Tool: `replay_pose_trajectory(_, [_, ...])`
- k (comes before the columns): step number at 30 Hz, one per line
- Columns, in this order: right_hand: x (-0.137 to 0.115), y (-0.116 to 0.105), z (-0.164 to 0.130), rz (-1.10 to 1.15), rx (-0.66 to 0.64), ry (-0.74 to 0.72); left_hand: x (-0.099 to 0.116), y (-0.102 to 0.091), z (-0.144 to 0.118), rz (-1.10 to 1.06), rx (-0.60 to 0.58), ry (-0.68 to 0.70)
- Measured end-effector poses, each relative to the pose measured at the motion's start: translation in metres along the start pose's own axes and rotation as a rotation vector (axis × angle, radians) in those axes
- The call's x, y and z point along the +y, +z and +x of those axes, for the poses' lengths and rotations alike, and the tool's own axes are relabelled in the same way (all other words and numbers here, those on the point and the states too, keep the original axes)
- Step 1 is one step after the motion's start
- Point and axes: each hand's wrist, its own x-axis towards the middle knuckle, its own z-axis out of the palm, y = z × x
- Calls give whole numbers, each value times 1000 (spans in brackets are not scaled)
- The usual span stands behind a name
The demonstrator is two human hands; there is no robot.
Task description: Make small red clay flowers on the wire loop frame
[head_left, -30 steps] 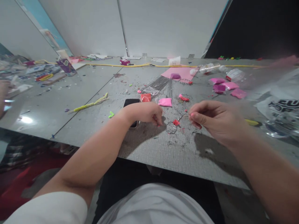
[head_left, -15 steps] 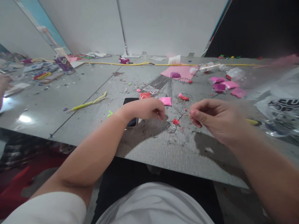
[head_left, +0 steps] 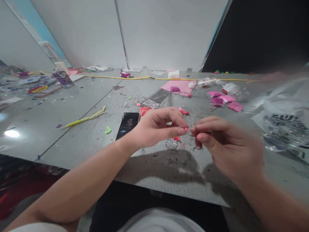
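Observation:
My left hand (head_left: 164,127) pinches a tiny red bit of modelling clay (head_left: 186,129) between thumb and fingertips. Close beside it, my right hand (head_left: 224,141) has its fingers curled together; whatever lies between them is too small or hidden to make out. Below the left fingertips lies a bent wire ring (head_left: 171,144) with a red clay piece (head_left: 177,138) on it. Behind the hands is a second wire ring with red clay (head_left: 184,112). A phone with a lit screen (head_left: 127,124) lies left of my left hand, and a red packet (head_left: 145,111) sits beyond it.
A bundle of thin wires (head_left: 159,98) reaches toward a pink sheet (head_left: 178,86). On the right are pink packets (head_left: 235,106), a clear bottle (head_left: 231,88) and a plastic bag (head_left: 285,112). A yellow-green twisted strand (head_left: 82,120) lies left; a yellow cord (head_left: 137,77) crosses the back.
My left hand has turned and moved right toward my right hand, with the red clay bit now in its fingertips. The wire that showed at my right fingertips is no longer clearly visible. The phone screen lit up.

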Motion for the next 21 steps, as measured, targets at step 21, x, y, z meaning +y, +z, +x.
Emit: replay_pose_trajectory(21, [-11, -2, -13, -266, -69, -86, -8, 27, -12, -379, 23, -90])
